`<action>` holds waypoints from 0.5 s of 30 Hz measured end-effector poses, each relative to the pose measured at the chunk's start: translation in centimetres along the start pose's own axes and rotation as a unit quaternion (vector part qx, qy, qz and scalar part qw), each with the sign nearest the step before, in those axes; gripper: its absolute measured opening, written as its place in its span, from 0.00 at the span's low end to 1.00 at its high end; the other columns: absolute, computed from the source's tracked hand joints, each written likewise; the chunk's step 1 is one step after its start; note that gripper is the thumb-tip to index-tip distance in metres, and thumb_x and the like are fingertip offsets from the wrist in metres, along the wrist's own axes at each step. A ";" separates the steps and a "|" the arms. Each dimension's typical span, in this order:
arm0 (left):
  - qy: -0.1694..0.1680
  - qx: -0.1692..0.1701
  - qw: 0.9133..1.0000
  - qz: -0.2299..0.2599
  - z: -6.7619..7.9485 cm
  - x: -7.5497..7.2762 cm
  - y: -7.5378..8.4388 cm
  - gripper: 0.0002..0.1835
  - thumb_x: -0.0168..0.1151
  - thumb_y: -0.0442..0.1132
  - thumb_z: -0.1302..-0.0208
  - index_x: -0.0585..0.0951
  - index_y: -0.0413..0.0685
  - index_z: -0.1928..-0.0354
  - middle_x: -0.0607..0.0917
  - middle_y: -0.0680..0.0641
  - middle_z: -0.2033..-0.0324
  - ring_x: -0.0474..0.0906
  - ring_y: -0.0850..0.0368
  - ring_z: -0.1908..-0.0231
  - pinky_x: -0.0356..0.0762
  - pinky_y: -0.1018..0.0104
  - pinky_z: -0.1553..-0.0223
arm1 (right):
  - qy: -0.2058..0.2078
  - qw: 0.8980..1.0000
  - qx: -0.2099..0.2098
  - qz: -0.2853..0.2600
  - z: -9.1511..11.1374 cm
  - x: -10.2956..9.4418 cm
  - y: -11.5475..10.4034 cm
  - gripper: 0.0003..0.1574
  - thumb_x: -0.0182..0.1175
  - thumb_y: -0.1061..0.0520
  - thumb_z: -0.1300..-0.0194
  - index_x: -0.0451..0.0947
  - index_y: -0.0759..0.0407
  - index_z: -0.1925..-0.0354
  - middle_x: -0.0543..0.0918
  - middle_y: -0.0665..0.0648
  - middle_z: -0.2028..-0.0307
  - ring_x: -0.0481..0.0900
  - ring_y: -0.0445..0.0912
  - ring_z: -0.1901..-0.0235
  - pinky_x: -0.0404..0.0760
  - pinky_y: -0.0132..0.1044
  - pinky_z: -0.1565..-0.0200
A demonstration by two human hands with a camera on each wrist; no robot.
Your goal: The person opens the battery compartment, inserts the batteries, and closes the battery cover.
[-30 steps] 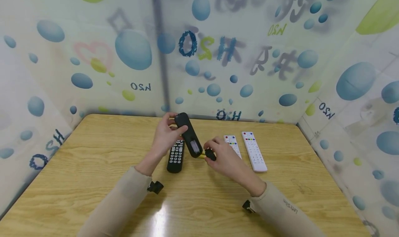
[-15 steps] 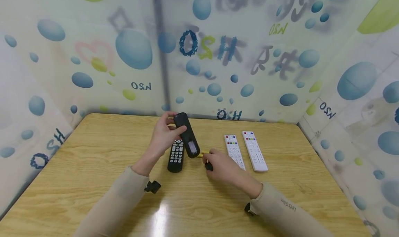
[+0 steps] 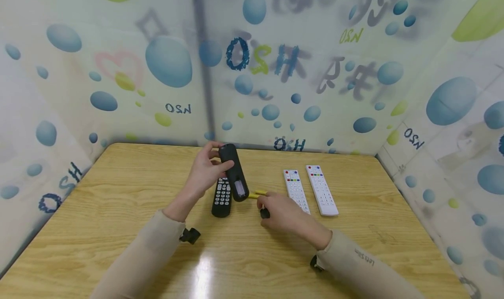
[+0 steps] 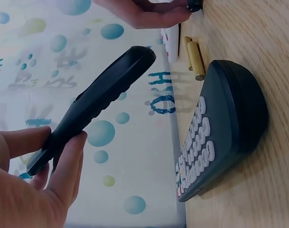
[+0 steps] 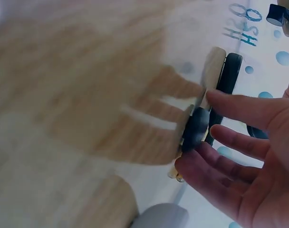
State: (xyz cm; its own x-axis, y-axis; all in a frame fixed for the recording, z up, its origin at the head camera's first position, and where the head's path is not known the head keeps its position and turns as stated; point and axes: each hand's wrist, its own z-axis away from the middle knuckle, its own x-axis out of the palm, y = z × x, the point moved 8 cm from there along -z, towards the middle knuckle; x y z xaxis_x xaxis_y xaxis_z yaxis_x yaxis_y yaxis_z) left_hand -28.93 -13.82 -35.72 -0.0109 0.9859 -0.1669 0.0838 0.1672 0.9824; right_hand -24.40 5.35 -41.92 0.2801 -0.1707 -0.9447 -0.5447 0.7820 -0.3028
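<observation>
My left hand [image 3: 204, 168] grips a black remote control [image 3: 235, 172] by its upper end, above the table. Its back is turned up, and the battery compartment [image 3: 239, 188] at the lower end is uncovered. A small black battery cover [image 3: 265, 213] is pinched in my right hand [image 3: 289, 216]; it also shows between the fingers in the right wrist view. Two yellow batteries [image 4: 195, 59] lie side by side on the table, between the held remote and my right hand. Under and left of the held remote, a second black remote [image 3: 222, 203] lies buttons up.
Two white remotes, a nearer one [image 3: 296, 190] and one farther right [image 3: 322, 192], lie on the wooden table [image 3: 378, 246] beyond my right hand. A patterned cloth wall [image 3: 157, 128] stands along the back edge. Dark camera mounts hang at both wrists.
The held remote has shifted slightly left and down and stands more upright. My right hand has moved a little away from it, lowering with the battery cover, and the yellow batteries show more.
</observation>
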 end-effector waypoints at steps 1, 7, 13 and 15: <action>-0.001 -0.002 1.000 -0.001 0.0 -0.1 0.0 0.26 0.68 0.30 0.33 0.71 0.45 0.35 0.81 0.36 0.50 0.84 0.44 0.58 0.87 0.54 0.62 | -0.001 1.000 0.000 0.002 0.0 -0.1 0.0 0.19 0.75 0.53 0.39 0.82 0.54 0.52 0.80 0.51 0.60 0.75 0.41 0.66 0.78 0.36 0.64; -0.009 -0.007 1.000 -0.009 -0.1 -0.3 0.0 0.27 0.68 0.31 0.32 0.70 0.45 0.35 0.80 0.37 0.50 0.83 0.45 0.58 0.86 0.45 0.57 | 0.007 1.000 0.007 -0.006 -0.4 -1.6 0.4 0.17 0.72 0.53 0.34 0.82 0.58 0.50 0.82 0.54 0.58 0.78 0.43 0.64 0.81 0.41 0.63; -0.016 -0.014 1.000 -0.009 -0.1 -0.3 -0.4 0.27 0.68 0.30 0.33 0.70 0.45 0.35 0.81 0.36 0.49 0.83 0.45 0.58 0.87 0.56 0.62 | 0.014 0.999 0.029 -0.009 -1.6 -2.8 1.6 0.14 0.71 0.56 0.33 0.82 0.58 0.52 0.83 0.54 0.60 0.79 0.45 0.62 0.81 0.42 0.60; -0.019 -0.015 1.000 -0.011 -0.1 -0.3 -0.5 0.26 0.69 0.30 0.33 0.71 0.45 0.35 0.81 0.36 0.49 0.83 0.45 0.58 0.86 0.58 0.63 | 0.012 0.999 0.034 -0.003 -2.0 -2.9 2.0 0.14 0.71 0.56 0.33 0.83 0.59 0.51 0.83 0.54 0.60 0.79 0.45 0.63 0.81 0.42 0.61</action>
State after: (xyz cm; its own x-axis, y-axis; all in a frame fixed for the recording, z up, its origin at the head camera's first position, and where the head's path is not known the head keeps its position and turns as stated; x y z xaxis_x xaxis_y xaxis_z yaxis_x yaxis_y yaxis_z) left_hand -29.10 -14.21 -36.15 0.0249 0.9813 -0.1909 0.0539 0.1894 0.9804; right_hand -27.90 6.18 -40.01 0.2645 -0.1894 -0.9456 -0.4880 0.8195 -0.3006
